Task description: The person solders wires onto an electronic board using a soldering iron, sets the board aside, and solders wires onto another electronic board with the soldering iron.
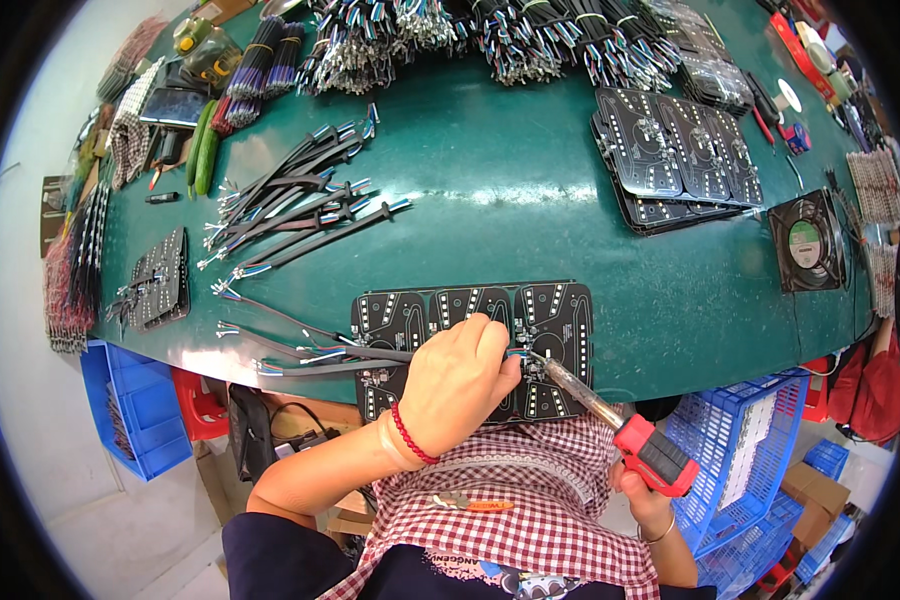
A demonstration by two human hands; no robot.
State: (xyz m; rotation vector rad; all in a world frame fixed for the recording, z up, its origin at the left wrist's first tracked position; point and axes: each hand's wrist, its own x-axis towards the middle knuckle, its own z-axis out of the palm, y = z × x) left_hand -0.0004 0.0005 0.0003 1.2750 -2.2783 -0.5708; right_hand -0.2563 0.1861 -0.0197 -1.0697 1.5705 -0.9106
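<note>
My left hand (457,378) is closed in a pinch over a black panel of circuit boards (553,310) at the table's front edge. From its fingers a black-sleeved cable (373,353) runs left, and its coloured wire ends reach the panel's right-hand board. In my right hand (647,505) is a soldering iron (654,452) with a red and black handle, its tip against or very close to those wire ends. More sleeved cables (310,368) lie across the panel's left board and out over the table. My left fingers hide the middle board in part.
Loose cables (300,200) lie in a pile at the left, near a small board stack (158,280). Stacked black panels (670,150) and a fan (808,245) stand at the right. Wire bundles (370,45) line the back. Blue crates (735,460) flank the table's front.
</note>
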